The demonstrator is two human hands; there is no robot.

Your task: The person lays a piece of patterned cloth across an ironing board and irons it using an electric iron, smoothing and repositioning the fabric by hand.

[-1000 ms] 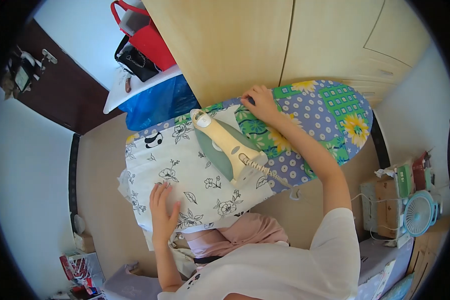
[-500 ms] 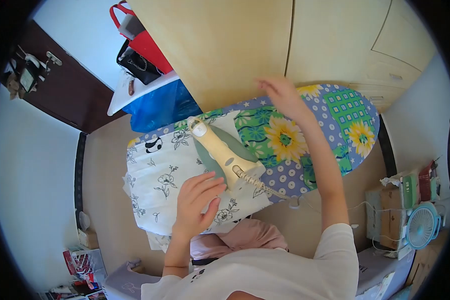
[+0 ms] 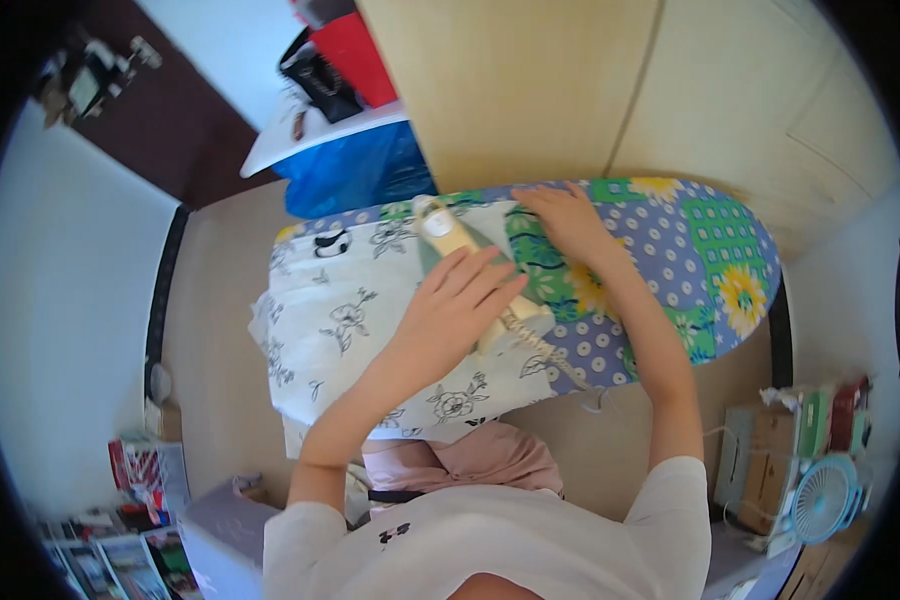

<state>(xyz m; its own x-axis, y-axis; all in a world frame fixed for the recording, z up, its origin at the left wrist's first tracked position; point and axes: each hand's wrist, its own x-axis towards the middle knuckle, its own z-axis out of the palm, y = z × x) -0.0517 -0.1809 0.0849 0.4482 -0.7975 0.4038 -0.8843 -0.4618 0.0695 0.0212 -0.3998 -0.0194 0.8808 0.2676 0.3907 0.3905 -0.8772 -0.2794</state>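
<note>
A cream iron with a green base [image 3: 450, 235] rests on a white cloth printed with black flowers [image 3: 345, 320]. My left hand [image 3: 460, 305] is over the iron's handle with its fingers spread, hiding much of the handle; whether it touches is hard to tell. The cloth covers the left part of a floral ironing board [image 3: 660, 235]. Beside the cloth's far right corner, my right hand [image 3: 568, 225] lies low over the board's far side, fingers stretched out and holding nothing visible. A coiled cord [image 3: 545, 350] runs from the iron's heel toward the board's near edge.
Pale cabinet doors [image 3: 510, 90] stand right behind the board. At the back left, a white table [image 3: 280, 145] carries bags, with a blue plastic bag [image 3: 360, 170] beneath. On the right are boxes [image 3: 770, 460] and a small blue fan [image 3: 825, 498].
My left hand has moved from the cloth up over the iron's handle. The right hand has come down from above the far edge onto the board. The camera view has shifted slightly.
</note>
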